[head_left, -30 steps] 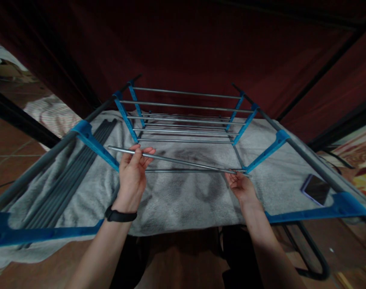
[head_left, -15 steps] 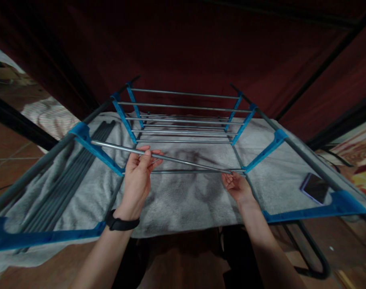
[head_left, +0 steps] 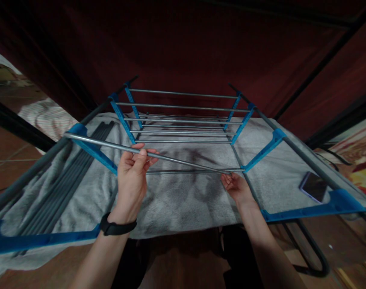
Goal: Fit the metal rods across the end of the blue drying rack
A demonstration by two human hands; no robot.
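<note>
A thin silver metal rod [head_left: 183,161] slants across the middle of a rack frame, its left end higher and over the left blue bracket [head_left: 95,150]. My left hand [head_left: 133,166] pinches it near its middle, thumb on top. At its right end, my right hand [head_left: 235,185] grips the tip between curled fingers, close to the right blue bracket [head_left: 263,151]. Grey side tubes join the blue brackets, and several rods [head_left: 183,106] span the far brackets. Below the held rod, a fixed rod [head_left: 186,172] runs between the nearer pair of brackets.
Several grey tubes [head_left: 71,172] lie side by side on a grey towel [head_left: 183,204] at the left. A phone [head_left: 314,186] rests on the towel at right. Dark red panels [head_left: 183,48] rise behind the rack. A black metal tube frame [head_left: 309,249] shows at lower right.
My left hand has shifted slightly left with the rod, and the rod's left end now reaches past the left bracket to the side tube. My right hand has barely moved.
</note>
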